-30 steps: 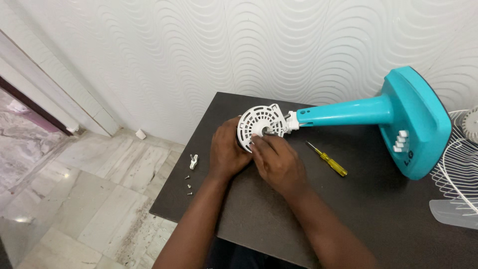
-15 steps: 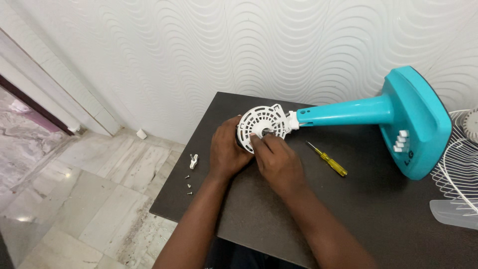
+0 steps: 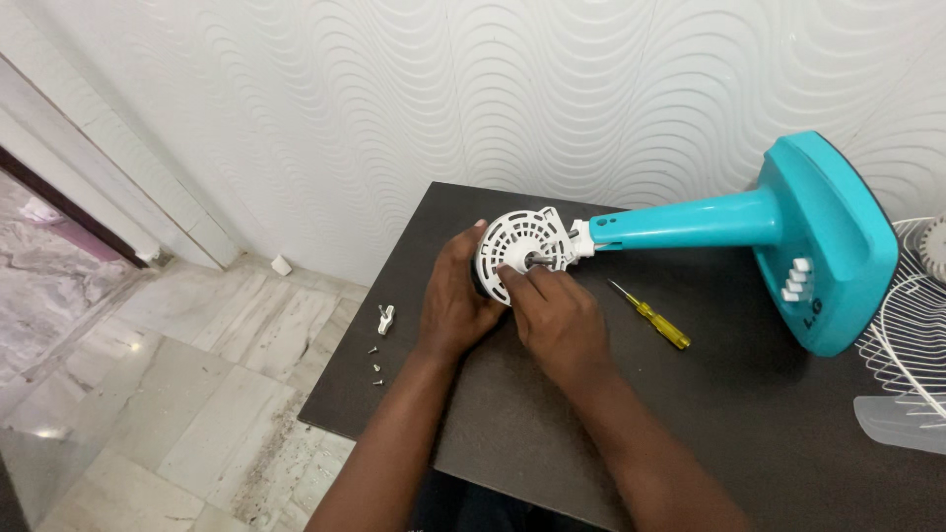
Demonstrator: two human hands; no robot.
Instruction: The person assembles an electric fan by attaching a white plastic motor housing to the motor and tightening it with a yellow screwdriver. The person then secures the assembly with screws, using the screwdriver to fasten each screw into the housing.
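A teal fan stand (image 3: 778,222) lies on its side on a dark table (image 3: 769,414). Its white round motor housing (image 3: 522,246) faces me at the left end. My left hand (image 3: 448,296) grips the housing's left rim from behind. My right hand (image 3: 557,315) rests below it, fingertips pinching at the shaft in the housing's centre. A yellow-handled screwdriver (image 3: 650,315) lies just right of my right hand.
A small white plastic piece (image 3: 385,317) and a few screws (image 3: 375,366) lie near the table's left edge. White wire fan grilles (image 3: 912,335) sit at the right edge. A patterned white wall stands behind; a marble floor lies to the left.
My hands and the housing stay nearly in place; the right fingers have shifted slightly at the centre shaft.
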